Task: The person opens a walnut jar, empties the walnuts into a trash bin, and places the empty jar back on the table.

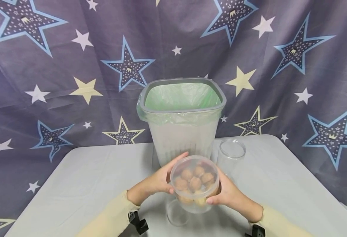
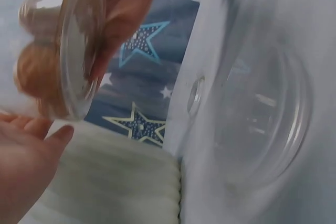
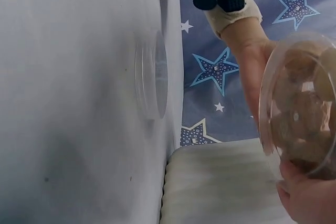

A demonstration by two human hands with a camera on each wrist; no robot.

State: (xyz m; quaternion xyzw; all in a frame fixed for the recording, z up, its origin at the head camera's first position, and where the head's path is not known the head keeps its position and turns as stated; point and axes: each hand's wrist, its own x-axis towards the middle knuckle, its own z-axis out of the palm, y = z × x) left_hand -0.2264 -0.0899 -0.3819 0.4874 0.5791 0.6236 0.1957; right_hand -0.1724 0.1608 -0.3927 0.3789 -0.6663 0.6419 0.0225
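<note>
Head view: L hand (image 1: pixel 164 177) and R hand (image 1: pixel 228 192) are both on the clear tub (image 1: pixel 195 179), one gripping each side, thumbs at the front. Tub's up off the bench (image 1: pixel 102 187), mid-frame, in front of the bin (image 1: pixel 183 140). Brown round balls (image 1: pixel 195 183), walnut-like, show thru the plastic, plus a yellowish bit (image 1: pixel 201 201) down low. Bin's pale w/ a grey rim and a green liner (image 1: pixel 179 95) folded over. Clear jar (image 1: pixel 232 159) just R of the bin; clear round piece (image 1: pixel 177 214) on the bench, partly behind the tub. Cream sleeves (image 1: pixel 111 214), black wrist devices (image 1: pixel 138 223), starry curtain (image 1: pixel 173 39) at the back.

L wrist view, turned sideways: tub up in the top L corner, balls against the wall, R hand holding at the top, L hand in at lower L, thumb near the tub's edge. Big clear round vessel (image 2: pixel 262 114) on the bench, blurry; smaller clear ring (image 2: pixel 196 96) beyond.

R wrist view, also sideways: tub at the R edge, pinned b/w both hands, R hand nearest the cam. Shallow clear dish (image 3: pixel 151 77) on the bench, well apart from the tub.
</note>
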